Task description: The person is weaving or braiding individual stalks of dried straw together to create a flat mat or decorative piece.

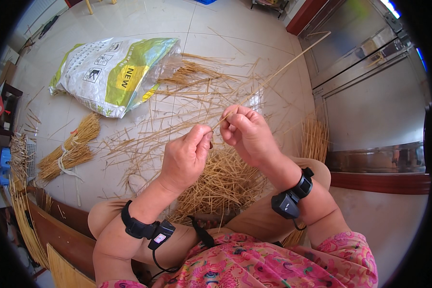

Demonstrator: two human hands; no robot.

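My two hands are raised close together over my lap, fingers pinched. A long straw stalk [293, 64] runs from my right hand [249, 134] up to the far right, its thin tip bent over. My right thumb and fingertips grip its lower part. At its near end, the closed fingers of my left hand [185, 156] pinch the same stalk. A small dark bit shows under the left fingers, too small to name. Beneath both hands, a heap of cut straw [221, 185] lies between my legs.
A white and green sack [101, 67] lies far left, a straw bundle [189, 74] sticking out. Loose stalks litter the tiled floor. A tied straw bundle [74, 146] lies left. More straw [314, 139] stands right, by a metal cabinet [374, 108]. A wooden board [65, 269] is near left.
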